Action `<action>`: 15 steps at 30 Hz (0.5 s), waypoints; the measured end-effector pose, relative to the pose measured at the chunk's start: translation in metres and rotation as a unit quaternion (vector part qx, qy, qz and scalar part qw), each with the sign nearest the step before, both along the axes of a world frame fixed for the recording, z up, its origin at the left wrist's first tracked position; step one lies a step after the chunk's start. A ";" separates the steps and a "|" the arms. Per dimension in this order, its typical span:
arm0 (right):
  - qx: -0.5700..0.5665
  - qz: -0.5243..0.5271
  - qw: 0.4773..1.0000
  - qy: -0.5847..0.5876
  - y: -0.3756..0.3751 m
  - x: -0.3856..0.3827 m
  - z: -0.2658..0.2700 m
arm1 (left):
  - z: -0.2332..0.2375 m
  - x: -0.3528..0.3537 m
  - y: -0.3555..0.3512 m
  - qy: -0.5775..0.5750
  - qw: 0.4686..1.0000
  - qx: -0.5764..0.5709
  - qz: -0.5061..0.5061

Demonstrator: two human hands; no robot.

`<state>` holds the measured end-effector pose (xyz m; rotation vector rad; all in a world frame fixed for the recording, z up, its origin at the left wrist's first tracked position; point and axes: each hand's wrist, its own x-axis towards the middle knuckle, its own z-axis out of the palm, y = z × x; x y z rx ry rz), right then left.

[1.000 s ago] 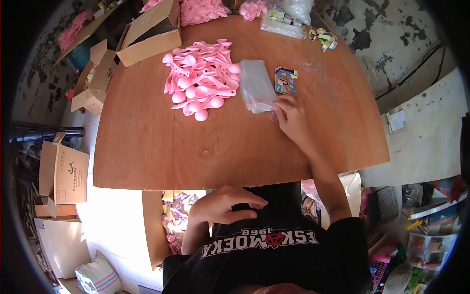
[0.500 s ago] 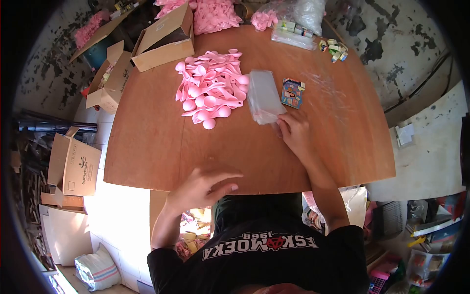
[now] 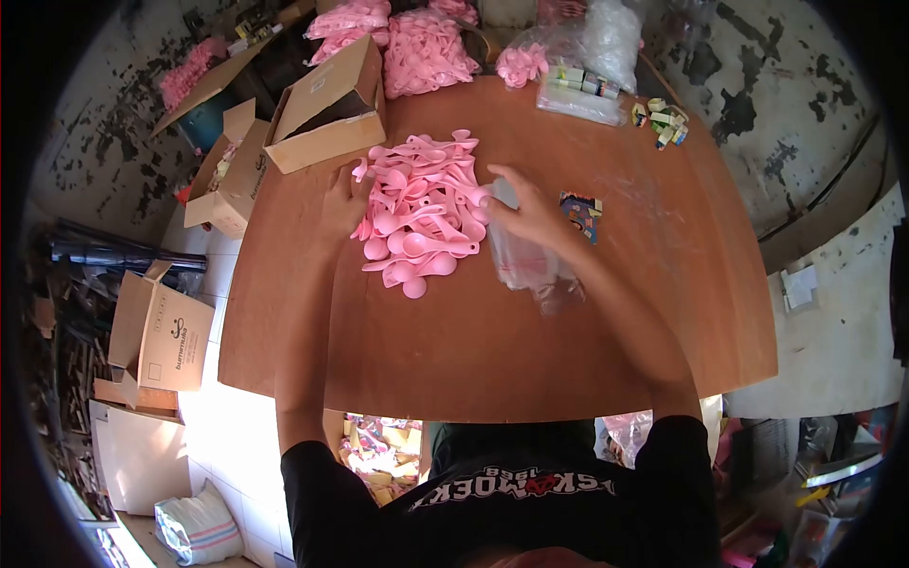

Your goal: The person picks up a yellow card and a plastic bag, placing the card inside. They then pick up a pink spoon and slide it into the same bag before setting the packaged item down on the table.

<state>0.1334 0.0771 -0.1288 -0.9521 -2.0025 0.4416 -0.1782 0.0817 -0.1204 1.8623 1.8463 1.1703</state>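
A heap of pink plastic scoops (image 3: 421, 213) lies on the brown table. My left hand (image 3: 345, 204) is at the heap's left edge, fingers stretched forward beside the outer scoops; whether it touches them is hard to make out. On the other side, my right hand (image 3: 525, 213) has thumb and forefinger spread toward the heap's right edge, with nothing seen between them. Under and beside this hand lies a stack of clear plastic bags (image 3: 516, 260), partly covered by it. Just right of the hand is a small dark printed card packet (image 3: 580, 216).
An open cardboard box (image 3: 327, 137) stands at the table's back left, near bags of pink pieces (image 3: 428, 57). At the back right are clear packaging with rolls (image 3: 582, 90) and small yellow-white pieces (image 3: 668, 125). More cardboard boxes (image 3: 166, 331) stand left of the table.
My right hand has left the near end of the plastic bags and moved forward and left. My left hand has reached forward from the table's front edge to the heap. The view has tilted slightly.
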 end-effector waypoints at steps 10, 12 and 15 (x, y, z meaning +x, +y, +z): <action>-0.130 -0.108 0.968 -0.184 0.127 -0.088 0.004 | -0.017 0.021 0.091 0.214 0.970 -0.116 0.020; -0.143 -0.113 0.952 -0.244 0.142 -0.102 0.003 | -0.031 0.015 0.110 0.220 0.969 -0.106 0.020; -0.125 -0.109 0.939 -0.302 0.162 -0.115 -0.013 | -0.046 0.009 0.125 0.307 0.944 -0.115 -0.041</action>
